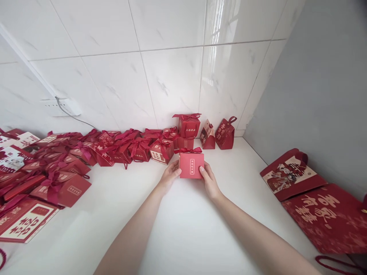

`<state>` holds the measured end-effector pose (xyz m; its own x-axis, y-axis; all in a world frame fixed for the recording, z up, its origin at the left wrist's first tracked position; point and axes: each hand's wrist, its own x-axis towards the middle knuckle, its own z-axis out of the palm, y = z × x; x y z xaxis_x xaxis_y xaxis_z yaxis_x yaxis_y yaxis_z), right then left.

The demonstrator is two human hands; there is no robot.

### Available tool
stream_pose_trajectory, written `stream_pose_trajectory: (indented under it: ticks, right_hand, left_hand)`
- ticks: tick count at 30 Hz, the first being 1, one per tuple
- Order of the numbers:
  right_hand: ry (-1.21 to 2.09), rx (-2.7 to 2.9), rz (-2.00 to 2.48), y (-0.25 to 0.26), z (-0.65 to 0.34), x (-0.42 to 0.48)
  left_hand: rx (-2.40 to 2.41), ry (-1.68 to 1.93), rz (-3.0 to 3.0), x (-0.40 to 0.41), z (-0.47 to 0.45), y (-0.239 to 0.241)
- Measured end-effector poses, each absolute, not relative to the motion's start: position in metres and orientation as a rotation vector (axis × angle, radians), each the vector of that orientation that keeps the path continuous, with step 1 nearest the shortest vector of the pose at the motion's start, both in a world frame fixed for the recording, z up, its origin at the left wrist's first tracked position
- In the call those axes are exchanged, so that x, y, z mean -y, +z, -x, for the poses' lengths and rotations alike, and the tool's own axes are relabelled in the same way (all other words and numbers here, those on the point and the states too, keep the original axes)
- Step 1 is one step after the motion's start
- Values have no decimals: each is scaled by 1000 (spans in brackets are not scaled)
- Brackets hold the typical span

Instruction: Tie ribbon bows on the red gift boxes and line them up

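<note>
A small red gift box (186, 168) with a ribbon bow on top and a pale printed label on its front is held between my two hands, over the white tabletop. My left hand (170, 176) grips its left side, thumb on the front edge. On the right side, my right hand (210, 179) holds it the same way. The fingers behind the box are mostly hidden. Just behind it, another bow-tied red box (189, 126) sits on top of a lower red box (185, 143). To the left of my left hand stands a box with a cream front (161, 152).
Many ribbon-tied red boxes (140, 149) line the wall and pile up at left. Two handled boxes (225, 134) stand near the corner. Flat red bags (327, 217) lie at right. A tiled wall (172, 84) and grey panel (315, 95) bound the white table (172, 236).
</note>
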<state>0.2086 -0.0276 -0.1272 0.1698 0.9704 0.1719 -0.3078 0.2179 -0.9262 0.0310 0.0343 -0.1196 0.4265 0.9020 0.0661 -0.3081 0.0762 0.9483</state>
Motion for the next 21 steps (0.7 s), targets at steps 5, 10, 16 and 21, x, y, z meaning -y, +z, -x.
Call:
stream_pose_trajectory:
  ticks: [5,10,16,21]
  right_hand:
    - [1218,767,801,-127,-208,24]
    - [1340,611,734,-127,-209,22]
    - [1358,690,816,-132,-211,22]
    - [1270,843,1004,-136,-210,23]
  left_hand:
    - [-701,977,-1175,-26,-31,-113]
    - [-695,923,-1308,-9,-35,-109]
    - [-613,882,-1208,-11,-39,-114]
    - [-692,699,-946,-22,-34,-107]
